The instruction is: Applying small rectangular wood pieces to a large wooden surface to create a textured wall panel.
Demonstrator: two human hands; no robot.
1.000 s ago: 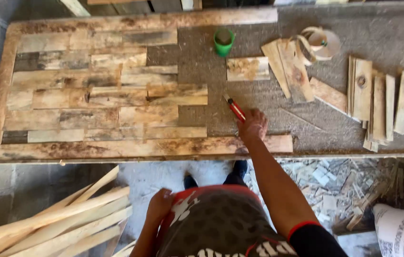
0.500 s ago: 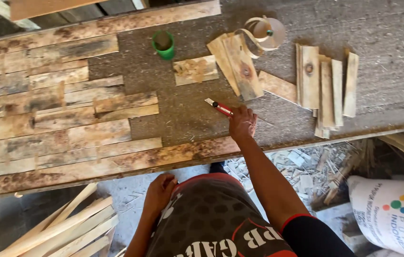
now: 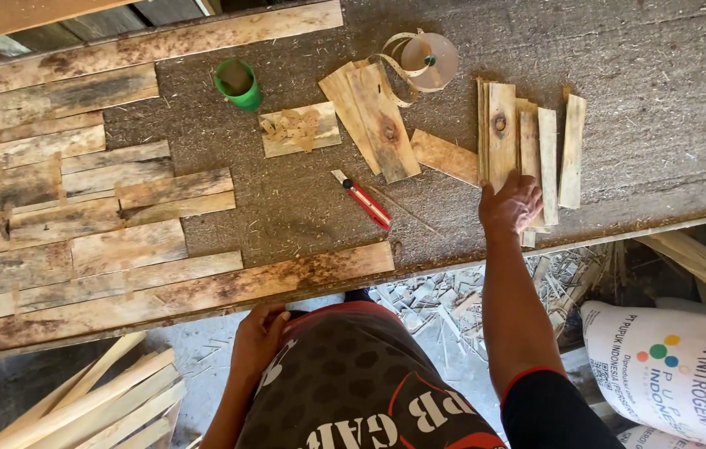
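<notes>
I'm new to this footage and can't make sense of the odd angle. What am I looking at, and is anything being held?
The camera sits on a person's head and looks straight down, so you see their own arms. The right hand rests on a stack of thin wood slats on the workbench. The left hand is at the bench's front edge, by the waist, and holds nothing. Also on the bench: a red utility knife, a green cup, a tape roll and a panel of joined wood strips.

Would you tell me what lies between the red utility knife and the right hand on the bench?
In the head view, only bare sawdust-strewn bench and a thin wood sliver separate the knife from the right hand.
</notes>
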